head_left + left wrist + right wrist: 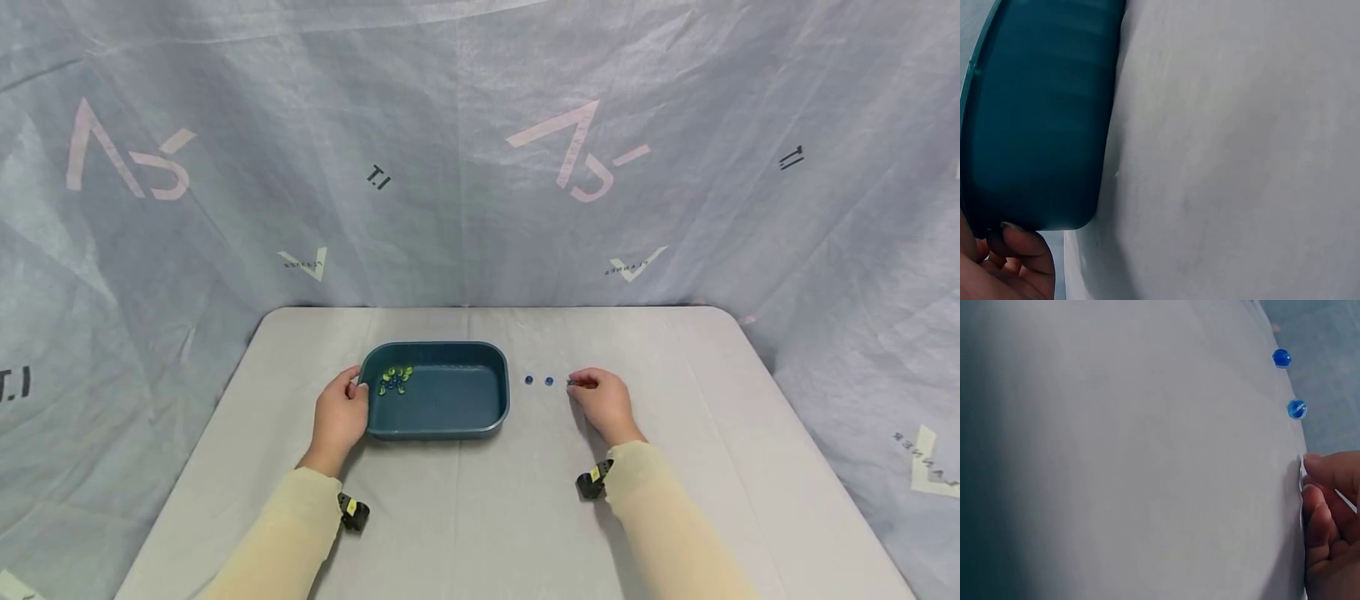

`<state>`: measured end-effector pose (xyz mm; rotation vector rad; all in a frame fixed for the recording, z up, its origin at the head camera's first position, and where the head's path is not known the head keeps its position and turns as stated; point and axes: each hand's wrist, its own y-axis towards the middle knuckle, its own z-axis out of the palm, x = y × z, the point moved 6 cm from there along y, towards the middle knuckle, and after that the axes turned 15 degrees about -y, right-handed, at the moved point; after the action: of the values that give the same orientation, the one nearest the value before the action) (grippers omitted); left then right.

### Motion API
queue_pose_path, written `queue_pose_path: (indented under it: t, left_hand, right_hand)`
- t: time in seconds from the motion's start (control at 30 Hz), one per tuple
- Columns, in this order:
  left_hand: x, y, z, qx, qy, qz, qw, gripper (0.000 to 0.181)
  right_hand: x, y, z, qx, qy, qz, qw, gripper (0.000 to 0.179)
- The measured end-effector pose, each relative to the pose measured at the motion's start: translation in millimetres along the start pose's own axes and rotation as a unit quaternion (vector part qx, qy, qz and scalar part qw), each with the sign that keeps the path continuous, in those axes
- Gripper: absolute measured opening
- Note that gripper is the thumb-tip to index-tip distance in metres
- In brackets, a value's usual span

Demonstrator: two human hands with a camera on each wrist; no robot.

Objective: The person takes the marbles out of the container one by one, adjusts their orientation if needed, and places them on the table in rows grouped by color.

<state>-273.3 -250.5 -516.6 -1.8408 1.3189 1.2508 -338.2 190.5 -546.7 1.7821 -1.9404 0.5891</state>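
A dark teal rectangular tray [442,435] stands on the table, left of the middle. My left hand [340,417] grips its left end, thumb at the rim and the other fingers curled against the outer wall, which the left wrist view also shows. Inside, near that end, lies a cluster of yellow-green and blue glass marbles [395,377]. Two blue marbles [1282,359] sit in a row on the cloth to the right of the tray. At the end of this row my right hand [603,407] pinches a small bluish marble [571,382], mostly hidden by the fingertips.
A pale cloth covers the table [480,517]. Grey printed sheeting [465,167] hangs behind it and along both sides. Each wrist carries a small black camera [590,483] near the cream sleeve.
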Motion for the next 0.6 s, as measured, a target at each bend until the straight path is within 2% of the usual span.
queue_pose_path:
  t: [0.4,0.6]
  left_hand:
    - [-1.3,-1.4,-1.6,0.001,0.003,-0.006,1.0,0.036]
    - [-1.7,-1.8,-1.3,0.002,0.004,-0.006,1.0,0.036]
  right_hand:
    - [3.9,-1.9,2.8,-0.008,-0.011,0.014,0.9998,0.019]
    - [5.1,-2.5,2.3,-0.013,-0.026,0.006,0.9996,0.019]
